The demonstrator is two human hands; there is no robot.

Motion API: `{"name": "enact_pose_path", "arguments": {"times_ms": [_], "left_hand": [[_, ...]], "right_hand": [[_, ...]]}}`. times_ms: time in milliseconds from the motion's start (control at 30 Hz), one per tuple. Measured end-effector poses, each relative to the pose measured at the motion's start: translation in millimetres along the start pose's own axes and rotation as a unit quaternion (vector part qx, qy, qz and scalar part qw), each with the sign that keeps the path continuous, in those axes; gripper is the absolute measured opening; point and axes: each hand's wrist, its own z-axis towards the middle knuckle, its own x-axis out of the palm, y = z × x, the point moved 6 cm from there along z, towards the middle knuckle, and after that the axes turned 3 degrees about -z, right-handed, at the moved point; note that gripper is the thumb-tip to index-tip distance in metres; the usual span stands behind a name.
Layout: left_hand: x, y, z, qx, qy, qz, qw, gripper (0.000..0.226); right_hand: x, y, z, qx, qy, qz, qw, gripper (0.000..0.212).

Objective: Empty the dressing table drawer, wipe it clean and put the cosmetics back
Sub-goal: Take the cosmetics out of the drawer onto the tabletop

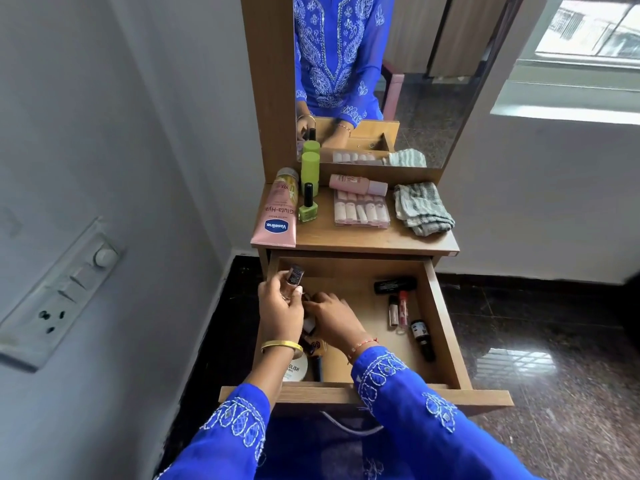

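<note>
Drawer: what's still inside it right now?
In the drawer: a black case, two lip tubes, a dark bottle, a white jar. Both hands cover more items on its left.

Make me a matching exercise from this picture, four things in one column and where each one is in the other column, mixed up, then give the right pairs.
Things:
1. pink Vaseline lotion tube
2. grey striped folded cloth
3. small dark-capped bottle
4. black rectangular case

Places:
A. lying in the open wooden drawer, far right part
B. gripped in the left hand
C. left edge of the tabletop
D. right side of the tabletop

Pairs: 1-C, 2-D, 3-B, 4-A
</note>
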Motion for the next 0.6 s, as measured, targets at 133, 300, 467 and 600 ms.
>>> {"name": "enact_pose_path", "arguments": {"times_ms": [133,300,467,600], "left_hand": [[5,10,0,-0.045,0.038,0.001,0.998,0.034],[8,16,-1,-0.087,0.063,-0.009,0.994,0.026],[9,15,-2,-0.087,0.084,0.016,0.993,0.026],[10,8,-5,-0.074,0.095,0.035,0.992,0.027]], "right_hand": [[-4,-4,-3,0.021,-0.025,0.034,0.999,0.044],[-13,-19,-9,0.072,-0.083,0.127,0.986,0.034],[-23,-28,-12,0.116,-0.139,0.201,0.963,0.023],[-38,-41,-19,0.152,-0.186,0.272,0.932,0.008]]}}
